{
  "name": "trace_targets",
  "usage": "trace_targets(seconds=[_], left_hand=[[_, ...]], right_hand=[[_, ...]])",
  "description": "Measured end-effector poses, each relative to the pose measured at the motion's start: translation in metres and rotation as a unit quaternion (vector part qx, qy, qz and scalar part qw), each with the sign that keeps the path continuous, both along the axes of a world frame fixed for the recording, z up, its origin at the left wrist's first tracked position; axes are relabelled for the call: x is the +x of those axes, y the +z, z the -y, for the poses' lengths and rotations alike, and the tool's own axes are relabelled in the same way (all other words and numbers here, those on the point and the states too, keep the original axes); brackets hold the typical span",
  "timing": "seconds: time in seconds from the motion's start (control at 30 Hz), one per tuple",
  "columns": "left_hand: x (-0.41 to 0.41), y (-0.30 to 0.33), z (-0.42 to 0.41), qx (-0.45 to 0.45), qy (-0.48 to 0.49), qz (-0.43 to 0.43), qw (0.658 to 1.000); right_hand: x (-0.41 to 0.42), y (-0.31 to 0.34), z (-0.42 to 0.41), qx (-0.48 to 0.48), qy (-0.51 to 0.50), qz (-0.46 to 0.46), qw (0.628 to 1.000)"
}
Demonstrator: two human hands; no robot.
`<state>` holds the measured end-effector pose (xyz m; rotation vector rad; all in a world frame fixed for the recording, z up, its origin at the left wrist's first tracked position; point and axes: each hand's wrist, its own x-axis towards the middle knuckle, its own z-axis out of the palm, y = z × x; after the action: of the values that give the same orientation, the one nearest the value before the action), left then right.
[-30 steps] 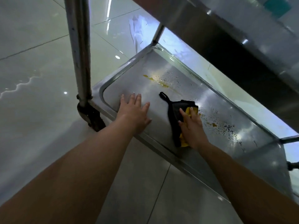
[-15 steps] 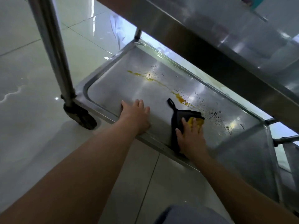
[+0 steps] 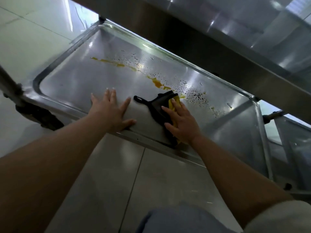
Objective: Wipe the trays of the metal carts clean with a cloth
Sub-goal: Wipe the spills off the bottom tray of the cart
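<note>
R hand (image 3: 182,122) presses flat on cloth (image 3: 161,105), fingers straight; L hand (image 3: 111,111) flat on tray (image 3: 70,81). Cloth soft, limp; prob. best pressed mid-fold. Spill (image 3: 156,83) just beyond R hand.

Both bare arms reach forward and down to the tray (image 3: 70,81). The left hand (image 3: 110,111) lies flat on the tray's near edge, palm down, fingers straight and spread, thumb out along the rim. The right hand (image 3: 180,118), to its right on the tray, presses palm down on the cloth (image 3: 159,105), fingers extended and slightly apart.
</note>
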<state>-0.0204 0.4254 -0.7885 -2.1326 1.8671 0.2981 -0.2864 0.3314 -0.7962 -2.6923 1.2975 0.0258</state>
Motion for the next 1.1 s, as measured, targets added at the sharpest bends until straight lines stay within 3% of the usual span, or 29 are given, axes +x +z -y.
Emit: trace_targets(seconds=[0.23,0.4,0.5,0.67,0.8,0.9,1.1], left_hand=[[-0.024,0.011,0.008,0.028,0.053,0.002,0.998],[-0.045,0.02,0.019,0.023,0.036,0.001,0.999],[-0.06,0.016,0.026,0.012,0.003,-0.003,1.0],[-0.095,0.01,0.03,-0.002,-0.041,0.005,0.999],[-0.112,-0.01,0.029,-0.033,-0.006,-0.019,0.999],[-0.112,-0.022,0.028,-0.064,0.001,-0.032,0.997],[-0.122,-0.028,0.028,-0.099,0.001,-0.036,0.994]], right_hand=[[-0.109,-0.003,0.012,-0.027,-0.246,-0.01,0.969],[-0.102,-0.006,-0.006,-0.037,-0.361,0.002,0.932],[-0.075,-0.009,-0.021,-0.059,-0.337,0.025,0.939],[-0.059,-0.004,-0.019,-0.032,-0.102,0.012,0.994],[-0.099,0.008,0.004,0.039,0.017,0.016,0.999],[-0.143,0.007,0.009,0.019,-0.036,0.029,0.999],[-0.245,0.004,0.013,-0.036,-0.301,0.058,0.951]])
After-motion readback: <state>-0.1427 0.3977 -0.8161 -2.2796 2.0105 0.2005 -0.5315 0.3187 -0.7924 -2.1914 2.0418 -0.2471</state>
